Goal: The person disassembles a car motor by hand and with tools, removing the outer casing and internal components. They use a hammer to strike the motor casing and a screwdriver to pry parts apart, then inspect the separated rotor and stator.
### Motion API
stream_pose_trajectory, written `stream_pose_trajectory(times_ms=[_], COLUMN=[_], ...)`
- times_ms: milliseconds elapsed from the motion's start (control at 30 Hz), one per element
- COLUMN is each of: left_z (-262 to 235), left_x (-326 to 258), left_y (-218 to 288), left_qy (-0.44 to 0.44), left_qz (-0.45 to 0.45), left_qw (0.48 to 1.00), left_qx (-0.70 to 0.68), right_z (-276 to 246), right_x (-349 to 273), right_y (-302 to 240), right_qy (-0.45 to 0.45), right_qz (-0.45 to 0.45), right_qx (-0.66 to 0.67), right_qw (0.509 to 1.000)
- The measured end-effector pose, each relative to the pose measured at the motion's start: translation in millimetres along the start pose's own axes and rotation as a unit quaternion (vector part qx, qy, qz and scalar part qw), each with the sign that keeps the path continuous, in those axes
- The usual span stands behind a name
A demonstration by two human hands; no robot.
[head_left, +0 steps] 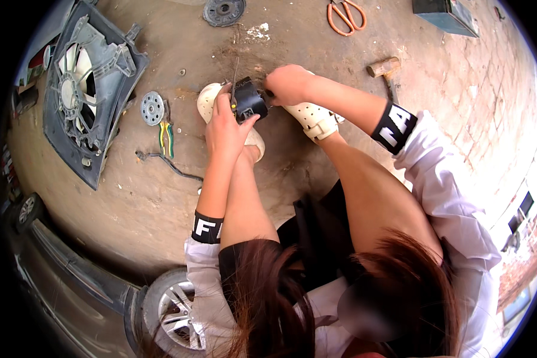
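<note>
My left hand (222,131) is wrapped round a black cylindrical motor (249,100), with the thumb on its near side and the fingers along its left. The motor is held low between my cream clogs, and a small yellow spot shows at its left edge. Just right of the motor, my right hand (289,85) is closed, knuckles up. A bit of something dark shows at its fingers beside the motor; what it is stays hidden. One cream clog (314,119) is below my right hand, the other (207,100) behind my left.
At left lies a grey fan shroud (52,122) with a white fan. Nearer are a perforated metal disc (152,108), green-and-yellow pliers (166,141) and a black cable (173,167). Beyond are a dark disc (224,9), orange-handled scissors (347,18), a hammer (385,68) and a box (447,17).
</note>
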State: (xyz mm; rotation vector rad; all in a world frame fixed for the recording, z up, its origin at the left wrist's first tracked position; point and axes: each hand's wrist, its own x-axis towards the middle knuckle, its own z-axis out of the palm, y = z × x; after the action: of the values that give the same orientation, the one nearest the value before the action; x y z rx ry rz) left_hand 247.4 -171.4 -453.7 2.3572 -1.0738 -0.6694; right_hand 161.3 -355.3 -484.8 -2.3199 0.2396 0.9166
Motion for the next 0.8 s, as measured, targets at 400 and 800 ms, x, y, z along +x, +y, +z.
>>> stream_pose_trajectory(times_ms=[400,800], left_z=[13,16], left_x=[2,4], left_y=[-14,-17], left_qy=[-0.018,-0.020], left_qz=[-0.032,-0.039], left_qw=[0.998,0.998], left_qx=[-0.056,-0.046], right_z=[-2,9], right_x=[86,0], right_y=[0,61], right_qy=[-0.284,0.453], right_qz=[-0.033,0.143], right_qx=[-0.105,0.143], right_qw=[0.953,0.868])
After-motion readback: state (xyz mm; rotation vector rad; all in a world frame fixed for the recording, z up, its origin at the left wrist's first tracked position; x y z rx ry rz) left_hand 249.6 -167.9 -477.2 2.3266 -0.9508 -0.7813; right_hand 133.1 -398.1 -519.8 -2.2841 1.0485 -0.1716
